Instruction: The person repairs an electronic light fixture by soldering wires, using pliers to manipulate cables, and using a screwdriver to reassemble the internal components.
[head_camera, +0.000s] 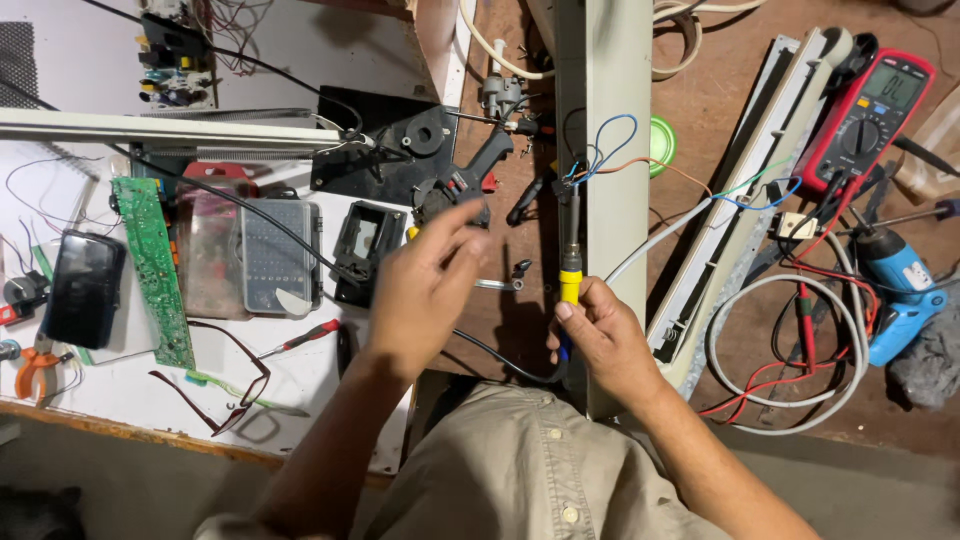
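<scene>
One soldering iron (570, 262), yellow-collared with a dark shaft, stands clenched in the right hand (598, 335); the left hand (420, 290) hovers loosely curled, holding nothing.

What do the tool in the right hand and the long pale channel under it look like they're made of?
The tool in the right hand looks like a dull metal shaft on a glossy yellow plastic handle. The channel seems to be painted sheet metal, matte cream with crisp folded edges, though it could be plastic.
</scene>
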